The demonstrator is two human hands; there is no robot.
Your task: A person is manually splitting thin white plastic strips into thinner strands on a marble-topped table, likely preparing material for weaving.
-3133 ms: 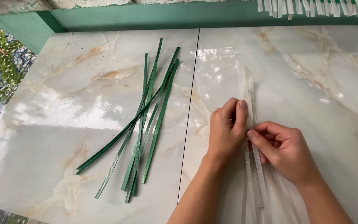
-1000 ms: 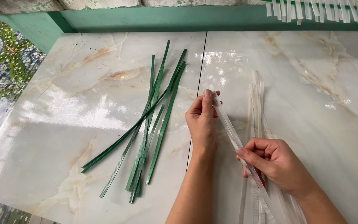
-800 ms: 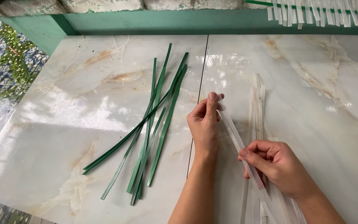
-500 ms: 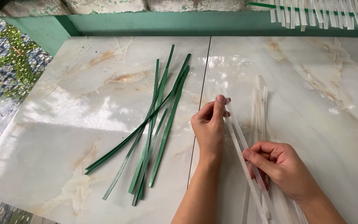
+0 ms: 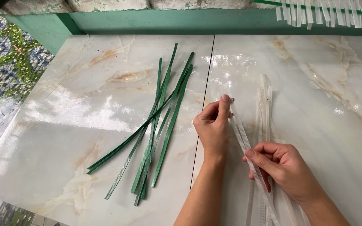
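Note:
My left hand (image 5: 213,125) pinches the far end of a clear white plastic strip (image 5: 243,141) between thumb and fingertips. My right hand (image 5: 282,166) grips the same strip lower down, so it runs slanted between both hands just above the marble tabletop (image 5: 76,109). Under my right hand lie several more white strips (image 5: 265,104), side by side and pointing away from me. A loose bundle of several green strips (image 5: 160,121) lies to the left of my left hand, fanned out diagonally.
A green wall ledge (image 5: 181,20) runs along the far edge of the tabletop. More white strips (image 5: 327,10) hang over a green bar at the top right. A tile seam (image 5: 204,100) splits the tabletop. Pebbled ground (image 5: 9,67) lies beyond the left edge.
Both hands lifted one white strip off the pile and hold it stretched between them. My left hand shifted left, away from the pile, while my right hand stayed over it.

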